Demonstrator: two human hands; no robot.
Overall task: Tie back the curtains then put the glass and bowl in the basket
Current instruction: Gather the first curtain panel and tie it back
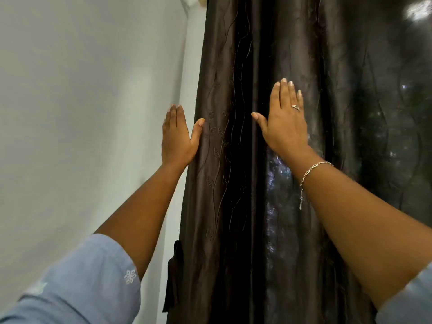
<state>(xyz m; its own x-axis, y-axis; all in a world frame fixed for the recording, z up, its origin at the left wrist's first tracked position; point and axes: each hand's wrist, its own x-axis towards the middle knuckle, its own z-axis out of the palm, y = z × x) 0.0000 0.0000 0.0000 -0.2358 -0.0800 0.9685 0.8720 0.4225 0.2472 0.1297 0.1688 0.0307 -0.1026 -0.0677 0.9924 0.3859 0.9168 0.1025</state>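
A dark brown curtain (224, 183) with embroidered vine lines hangs in folds right in front of me, filling the middle and right of the view. My left hand (177, 136) lies flat at the curtain's left edge, fingers straight, thumb touching the fabric. My right hand (285, 120) is spread flat against the folds further right and a little higher, fingers straight. A dark tie-back strip (174, 274) hangs beside the curtain's left edge, low down. Glass, bowl and basket are out of view.
A pale grey wall (81, 113) fills the left side. Light glints through the thin cloth at the right (397, 136), and a bright patch shows at the top right corner.
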